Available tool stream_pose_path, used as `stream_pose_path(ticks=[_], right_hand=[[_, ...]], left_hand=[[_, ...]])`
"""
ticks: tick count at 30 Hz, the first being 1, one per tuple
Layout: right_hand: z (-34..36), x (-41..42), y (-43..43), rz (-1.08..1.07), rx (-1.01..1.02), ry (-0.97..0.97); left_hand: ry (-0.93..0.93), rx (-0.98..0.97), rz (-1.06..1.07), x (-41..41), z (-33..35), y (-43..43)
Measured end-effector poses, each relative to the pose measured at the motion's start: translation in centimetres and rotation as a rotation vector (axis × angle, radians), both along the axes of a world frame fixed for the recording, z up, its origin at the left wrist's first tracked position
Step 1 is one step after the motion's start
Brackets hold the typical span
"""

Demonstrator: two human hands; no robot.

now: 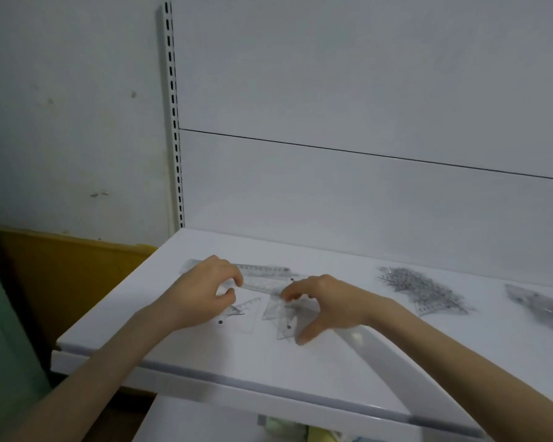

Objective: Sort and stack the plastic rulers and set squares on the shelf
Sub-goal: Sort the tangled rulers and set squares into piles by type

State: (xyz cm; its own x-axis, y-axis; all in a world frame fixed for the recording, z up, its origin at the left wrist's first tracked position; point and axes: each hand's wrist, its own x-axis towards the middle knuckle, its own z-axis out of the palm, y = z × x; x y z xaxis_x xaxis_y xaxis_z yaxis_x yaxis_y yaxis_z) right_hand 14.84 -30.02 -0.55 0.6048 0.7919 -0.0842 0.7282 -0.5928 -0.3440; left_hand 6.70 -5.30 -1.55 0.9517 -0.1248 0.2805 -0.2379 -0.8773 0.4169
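Clear plastic rulers lie at the back left of the white shelf. My left hand has curled fingers, and its thumb and forefinger pinch the left end of one clear ruler. A small set square lies just right of that hand. My right hand arches over another clear set square, with its curled fingertips at the top edge and its thumb by the lower corner.
A stack of clear rulers lies to the right on the shelf. Another grey blurred pile sits at the far right edge. A white back panel rises behind the shelf. A slotted upright stands at its left, and the shelf's front lip is near me.
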Motion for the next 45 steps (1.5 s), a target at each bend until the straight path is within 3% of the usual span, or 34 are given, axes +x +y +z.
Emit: stream_pose_path(ticks=[6, 22, 26, 30, 33, 37, 45], right_hand=[[-0.3, 0.7, 0.6, -0.088, -0.01, -0.051], [-1.0, 2.6, 0.2, -0.171, 0.09, 0.188], [-0.9, 2.7, 0.1, -0.199, 0.22, 0.183], [-0.1, 3.3, -1.5, -0.341, 0.499, 0.28], [0.4, 3.4, -4.2, -0.464, 0.58, 0.174], [0.1, 2.5, -7.8, -0.489, 0.569, 0.111], [0.7, 0.5, -10.4, -0.534, 0.543, 0.081]], left_hand=[[0.019, -0.005, -0.025, 0.0, -0.4, -0.3], [0.076, 0.037, 0.002, -0.2, -1.0, -0.3], [0.056, 0.062, -0.02, 0.4, -1.3, -0.9], [0.035, 0.039, -0.053, 1.4, -1.3, -2.3], [0.09, 0.101, -0.146, 2.6, -1.3, -4.9], [0.249, 0.375, -0.276, 4.7, -1.3, -8.4], [0.305, 0.194, -0.272, 6.4, -1.0, -9.6]])
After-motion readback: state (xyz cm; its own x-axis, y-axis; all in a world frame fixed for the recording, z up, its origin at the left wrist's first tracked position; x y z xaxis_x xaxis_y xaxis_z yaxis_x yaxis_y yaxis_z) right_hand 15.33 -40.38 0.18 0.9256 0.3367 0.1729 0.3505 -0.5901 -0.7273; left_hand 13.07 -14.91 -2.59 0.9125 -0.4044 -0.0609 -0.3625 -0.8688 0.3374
